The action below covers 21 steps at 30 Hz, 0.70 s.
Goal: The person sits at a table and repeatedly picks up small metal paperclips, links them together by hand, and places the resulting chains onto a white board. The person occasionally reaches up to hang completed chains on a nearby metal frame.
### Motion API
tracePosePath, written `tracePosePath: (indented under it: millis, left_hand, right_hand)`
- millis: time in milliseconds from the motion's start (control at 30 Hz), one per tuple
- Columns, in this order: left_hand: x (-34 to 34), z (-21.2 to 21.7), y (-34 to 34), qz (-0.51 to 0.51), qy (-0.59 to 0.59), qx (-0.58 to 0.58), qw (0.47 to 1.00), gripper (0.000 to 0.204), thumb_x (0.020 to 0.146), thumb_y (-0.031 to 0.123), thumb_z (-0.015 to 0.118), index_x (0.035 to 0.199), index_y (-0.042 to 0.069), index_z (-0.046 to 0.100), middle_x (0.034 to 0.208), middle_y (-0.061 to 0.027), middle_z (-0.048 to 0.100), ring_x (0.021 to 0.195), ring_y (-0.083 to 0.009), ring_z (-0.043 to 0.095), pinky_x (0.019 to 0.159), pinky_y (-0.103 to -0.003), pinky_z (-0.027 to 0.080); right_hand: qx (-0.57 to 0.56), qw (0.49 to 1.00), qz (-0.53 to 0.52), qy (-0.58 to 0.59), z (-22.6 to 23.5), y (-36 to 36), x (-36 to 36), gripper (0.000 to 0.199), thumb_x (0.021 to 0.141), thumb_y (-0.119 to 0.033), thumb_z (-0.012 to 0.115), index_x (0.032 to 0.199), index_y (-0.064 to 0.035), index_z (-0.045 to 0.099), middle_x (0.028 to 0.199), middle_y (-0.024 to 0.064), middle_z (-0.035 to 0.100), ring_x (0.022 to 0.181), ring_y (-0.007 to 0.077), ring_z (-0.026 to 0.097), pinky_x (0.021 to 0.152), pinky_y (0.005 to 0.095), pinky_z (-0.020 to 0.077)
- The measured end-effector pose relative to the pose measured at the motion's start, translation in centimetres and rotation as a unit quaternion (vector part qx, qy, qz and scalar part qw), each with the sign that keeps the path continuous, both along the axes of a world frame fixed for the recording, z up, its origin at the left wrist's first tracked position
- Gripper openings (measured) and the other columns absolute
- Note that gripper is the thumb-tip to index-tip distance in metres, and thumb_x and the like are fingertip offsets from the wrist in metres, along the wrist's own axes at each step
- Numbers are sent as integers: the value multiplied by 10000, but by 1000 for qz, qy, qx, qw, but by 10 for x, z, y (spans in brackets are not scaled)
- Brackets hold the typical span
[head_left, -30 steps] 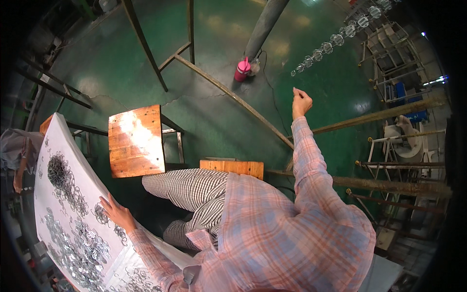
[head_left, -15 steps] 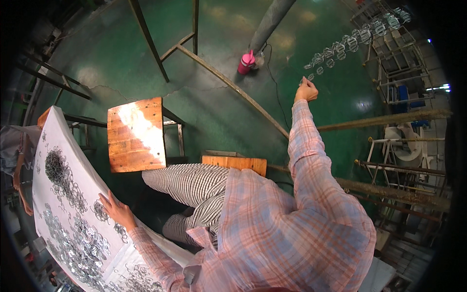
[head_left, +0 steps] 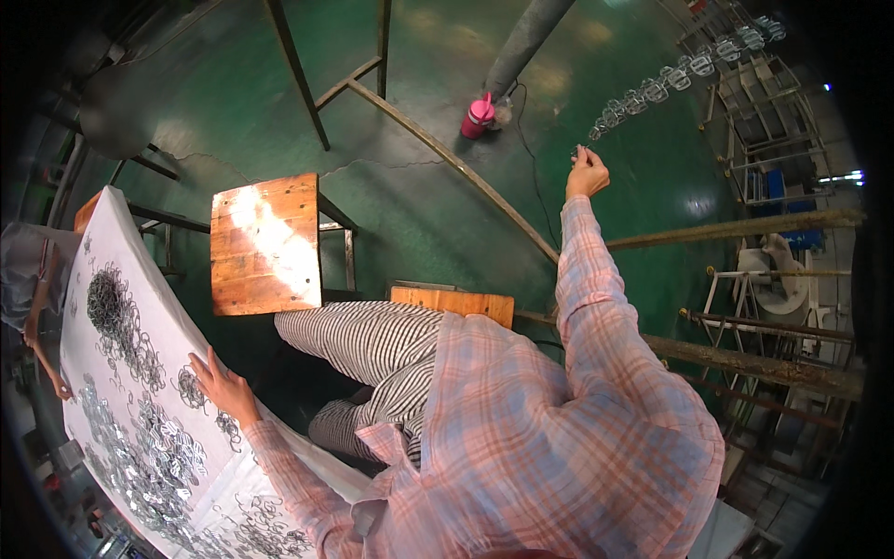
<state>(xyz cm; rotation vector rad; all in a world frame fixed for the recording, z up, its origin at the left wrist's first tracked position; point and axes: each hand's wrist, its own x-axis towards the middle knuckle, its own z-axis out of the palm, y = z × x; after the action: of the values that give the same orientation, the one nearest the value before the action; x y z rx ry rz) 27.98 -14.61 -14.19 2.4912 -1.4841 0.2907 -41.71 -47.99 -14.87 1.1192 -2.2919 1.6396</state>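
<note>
My right hand [head_left: 585,172] is stretched out far to the upper right, its fingers pinched on a small metal ring at the lower end of a hanging row of metal rings [head_left: 652,90]. On the left, my left hand [head_left: 222,385] lies flat with fingers apart on a white-covered table [head_left: 112,224], touching loose metal rings [head_left: 154,438] that lie there in several heaps. A plaid shirt sleeve covers each arm, and striped trousers show between them.
A wooden stool [head_left: 265,242] stands on the green floor, with a second wooden seat [head_left: 453,303] under my legs. A pink bottle [head_left: 479,115] stands by a grey pipe [head_left: 526,37]. Rusty bars [head_left: 736,228] and metal racks [head_left: 764,102] fill the right. Another person's arm [head_left: 37,307] shows at the left edge.
My right hand has moved up and to the right, reaching the lower end of the hanging row of rings. My left hand has stayed on the table.
</note>
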Motion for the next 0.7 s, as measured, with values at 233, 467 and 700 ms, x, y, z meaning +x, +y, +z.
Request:
tracePosePath:
  millis: [233,467,700]
  left_hand:
    - [-1,-3,1,12,12,3,1000,693,774,-29,594,1425,183,492,1600,-103,285,1473,-306,269,1161,-558,220]
    - [-74,52,23,39,44,-122,991,498,903,132,607,1394,101,526,1501,-130,450,1434,-339,343,1161,-562,196]
    - [-177,83,133,254,196,-300,898,376,888,39,619,1264,25,629,1303,-168,619,1233,-310,570,1052,-400,420]
  right_hand:
    - [-60,989,137,-21,27,19,61,129,852,-93,731,882,32,739,764,112,729,645,164,713,605,273,538]
    - [-46,884,458,-87,99,81,243,54,826,-5,731,877,13,726,827,97,703,770,142,671,669,277,520]
    - [-26,587,777,-226,156,235,461,112,805,76,707,891,4,712,1028,144,700,805,175,683,682,256,554]
